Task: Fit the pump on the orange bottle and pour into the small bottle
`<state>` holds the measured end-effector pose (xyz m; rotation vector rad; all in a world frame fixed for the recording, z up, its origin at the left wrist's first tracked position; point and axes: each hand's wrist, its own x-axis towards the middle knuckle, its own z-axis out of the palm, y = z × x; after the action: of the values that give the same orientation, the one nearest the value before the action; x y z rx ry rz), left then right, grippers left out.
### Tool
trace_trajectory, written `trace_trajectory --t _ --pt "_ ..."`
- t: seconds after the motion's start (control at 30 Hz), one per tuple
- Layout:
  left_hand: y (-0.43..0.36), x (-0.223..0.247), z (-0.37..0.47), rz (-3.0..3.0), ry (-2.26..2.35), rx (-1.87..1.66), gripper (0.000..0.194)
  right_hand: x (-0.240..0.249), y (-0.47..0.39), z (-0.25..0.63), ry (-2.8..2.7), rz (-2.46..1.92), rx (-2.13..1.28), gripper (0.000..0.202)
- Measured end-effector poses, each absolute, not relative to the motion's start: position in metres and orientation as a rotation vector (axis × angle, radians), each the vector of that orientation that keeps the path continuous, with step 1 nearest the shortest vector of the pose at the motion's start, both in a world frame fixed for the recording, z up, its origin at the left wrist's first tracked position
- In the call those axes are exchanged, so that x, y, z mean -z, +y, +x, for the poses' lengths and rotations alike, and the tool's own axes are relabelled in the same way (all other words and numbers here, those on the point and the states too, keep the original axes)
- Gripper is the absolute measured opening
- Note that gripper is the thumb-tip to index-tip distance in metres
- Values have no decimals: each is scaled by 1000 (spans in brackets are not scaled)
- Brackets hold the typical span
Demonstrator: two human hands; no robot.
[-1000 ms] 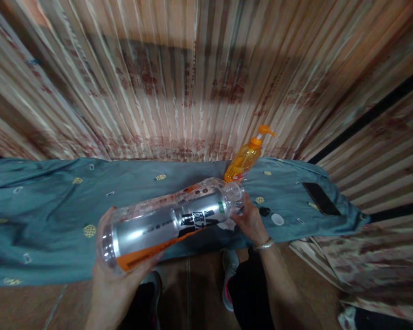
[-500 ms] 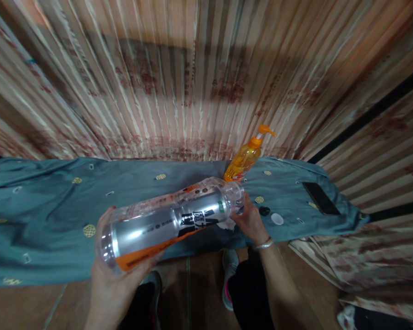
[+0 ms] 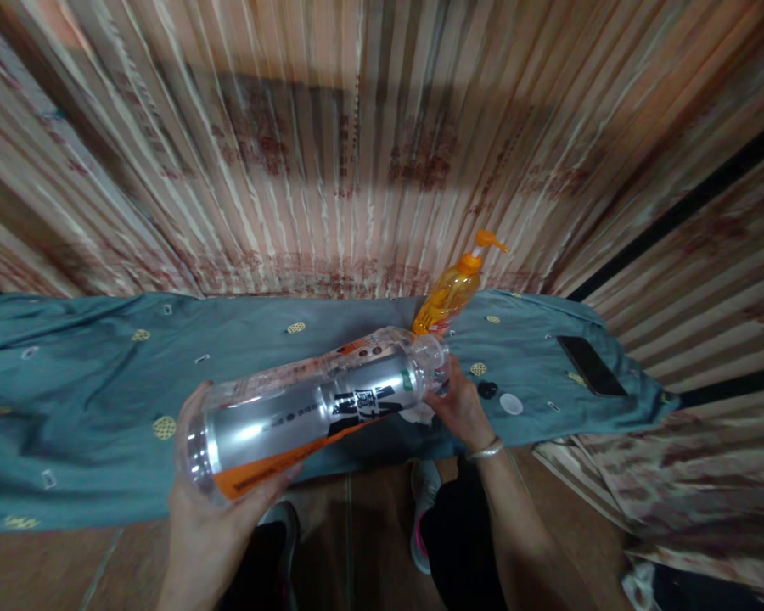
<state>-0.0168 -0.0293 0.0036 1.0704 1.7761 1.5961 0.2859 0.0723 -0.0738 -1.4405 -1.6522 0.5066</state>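
Observation:
A large clear plastic bottle [image 3: 306,407] with a silver and orange label lies nearly sideways between my hands, its neck to the right. My left hand [image 3: 220,509] is wrapped round the base end. At the neck, my right hand [image 3: 453,400] is closed, its fingers partly hidden behind the clear plastic. Whitish crumpled material [image 3: 418,413] shows just under the neck. Behind the neck stands an orange pump bottle [image 3: 449,297]. To the right of my right hand lie a small black cap [image 3: 487,389] and a white disc [image 3: 510,404].
A blue-green patterned cloth [image 3: 102,365] covers the long surface. On its right part lies a black phone [image 3: 591,366]. A striped curtain [image 3: 331,187] hangs along the back, with more curtain and dark bars at the right. My shoes [image 3: 425,509] stand on the tiled floor below.
Both hands keep the same hold on the bottle, and its position is almost the same. The whole view has shifted very slightly.

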Motion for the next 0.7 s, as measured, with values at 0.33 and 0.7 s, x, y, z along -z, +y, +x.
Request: trace_trajectory --t 0.33,0.7 --pt "-29 -4 -18 1125 1793 -1593 113 73 73 285 -1620 -1436 -549 52" --pt "-29 -3 -16 1087 1775 -1608 113 73 73 287 -1642 -1480 -543 53"
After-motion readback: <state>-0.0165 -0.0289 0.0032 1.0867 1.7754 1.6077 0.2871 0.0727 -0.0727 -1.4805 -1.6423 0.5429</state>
